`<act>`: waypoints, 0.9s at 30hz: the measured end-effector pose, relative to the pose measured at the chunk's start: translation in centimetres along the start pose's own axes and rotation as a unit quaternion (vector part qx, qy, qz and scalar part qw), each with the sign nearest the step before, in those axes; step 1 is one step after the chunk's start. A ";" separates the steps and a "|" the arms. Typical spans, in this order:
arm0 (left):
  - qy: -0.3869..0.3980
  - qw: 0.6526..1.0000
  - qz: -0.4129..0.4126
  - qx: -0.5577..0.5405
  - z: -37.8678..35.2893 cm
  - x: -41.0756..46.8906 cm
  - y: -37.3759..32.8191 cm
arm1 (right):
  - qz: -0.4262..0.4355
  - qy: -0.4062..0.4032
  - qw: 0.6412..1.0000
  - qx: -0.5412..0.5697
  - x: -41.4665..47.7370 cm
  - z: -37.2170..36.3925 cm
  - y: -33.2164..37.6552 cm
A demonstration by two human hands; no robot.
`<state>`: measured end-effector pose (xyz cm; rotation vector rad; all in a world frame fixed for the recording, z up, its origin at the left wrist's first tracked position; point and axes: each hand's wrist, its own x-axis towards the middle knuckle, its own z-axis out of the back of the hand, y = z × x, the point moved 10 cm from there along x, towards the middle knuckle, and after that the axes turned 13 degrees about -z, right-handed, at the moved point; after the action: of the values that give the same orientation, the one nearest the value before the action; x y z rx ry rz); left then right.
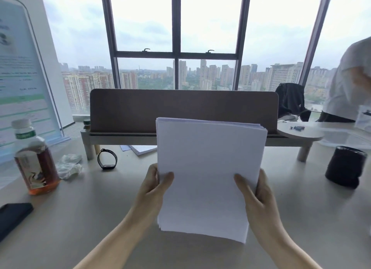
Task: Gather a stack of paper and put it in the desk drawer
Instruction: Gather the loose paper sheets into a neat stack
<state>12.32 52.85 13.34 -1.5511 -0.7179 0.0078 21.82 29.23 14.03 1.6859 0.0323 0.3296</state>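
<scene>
A thick stack of white paper [206,168] is held upright above the middle of the desk [100,218], its sheets roughly squared with the top edges slightly fanned. My left hand [154,190] grips its left edge, thumb across the front. My right hand [255,198] grips the right edge the same way. The stack's lower edge hangs a little above the desk surface. No drawer is in view.
A bottle of brown tea [35,158], crumpled tissue [69,166] and a black wristband [107,159] lie at the left. A dark phone [12,214] sits near the left edge. A brown divider shelf [180,110] spans the back, with more paper [140,148] under it. A black cup [345,166] and a person [349,82] are at the right.
</scene>
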 end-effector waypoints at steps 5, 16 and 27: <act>0.002 1.000 0.013 0.011 0.0 -0.1 0.2 | -0.022 -0.004 1.000 0.021 0.7 0.5 -0.6; 0.233 0.643 -0.363 0.633 -10.1 5.2 -17.6 | -0.025 0.042 0.998 -0.030 0.4 -0.2 0.0; 0.153 0.736 -0.403 0.522 -6.2 4.7 -17.0 | 0.024 0.007 0.998 -0.054 -1.3 0.8 0.9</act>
<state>11.37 48.22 31.43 -0.0696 -0.8438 -0.4179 20.57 28.04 14.57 1.5797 -0.0151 0.3724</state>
